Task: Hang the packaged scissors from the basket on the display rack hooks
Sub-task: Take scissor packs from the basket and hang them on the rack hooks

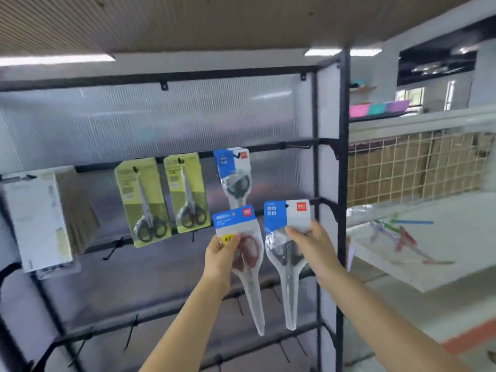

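Rack: black display rack (343, 167) with horizontal rails and forward-pointing hooks (131, 332), backed by a ribbed translucent panel (150, 122).
Hung stock: two yellow-card scissors packs (142, 202) (186, 194) side by side on the middle rail; one blue-header scissors pack (234, 178) hangs just right of them; a white boxed stack (37, 218) at far left.
Left hand: left hand (221, 255) pinches a red-handled scissors pack (243, 251) near its blue header, thumb in front, blade end pointing down.
Right hand: right hand (312, 247) holds a dark-handled scissors pack (285, 253) at the lower edge of its header, fingers curled behind, thumb in front.
Task thing: both held packs are upright in front of the rack, below the hung blue pack, touching no hook.
Open room: bare hooks on the lower rails; rail length to the right of the hung blue pack is free.
Edges: the rack's right upright stands just beside the right hand.
Room: wooden slatted ceiling (188, 20), strip lights; to the right a white shelf (418, 253) with blurred coloured items and a wire grid panel (418, 167).
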